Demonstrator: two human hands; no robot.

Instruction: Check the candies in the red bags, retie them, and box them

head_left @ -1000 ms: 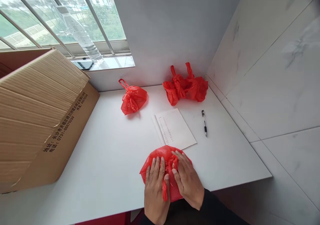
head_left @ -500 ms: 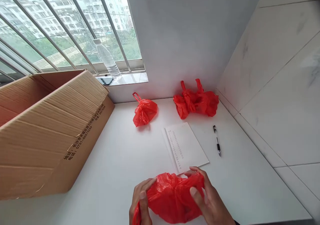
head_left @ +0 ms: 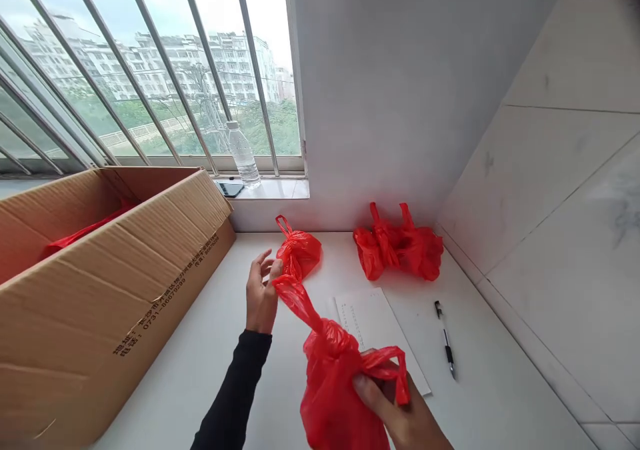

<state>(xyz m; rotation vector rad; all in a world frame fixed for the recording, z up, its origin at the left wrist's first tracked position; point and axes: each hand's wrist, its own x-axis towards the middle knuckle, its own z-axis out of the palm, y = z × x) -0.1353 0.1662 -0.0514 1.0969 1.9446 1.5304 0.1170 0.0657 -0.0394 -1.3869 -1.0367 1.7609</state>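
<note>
A knotted red plastic bag (head_left: 340,390) is held up close to the camera, in my right hand (head_left: 393,407), whose thumb presses its side. One of its handles loops over the fingers of that hand. The other handle stretches up and left to the thumb side of my left hand (head_left: 263,287). My left hand is raised with its fingers bent and apart; whether its thumb touches the handle tip, I cannot tell. Just behind it, a smaller tied red bag (head_left: 303,253) sits on the table.
More red bags (head_left: 400,247) stand against the back wall. Partly behind the held bag lies a printed booklet (head_left: 385,323), with a pen (head_left: 446,343) to its right. On the left is a large open cardboard box (head_left: 165,263) with red material inside. A water bottle (head_left: 243,157) and phone (head_left: 231,189) occupy the sill.
The held bag has been turned upright, so its knot and handles now show. My left hand has moved off its side, forward and up towards the smaller bag. The camera view has tilted up.
</note>
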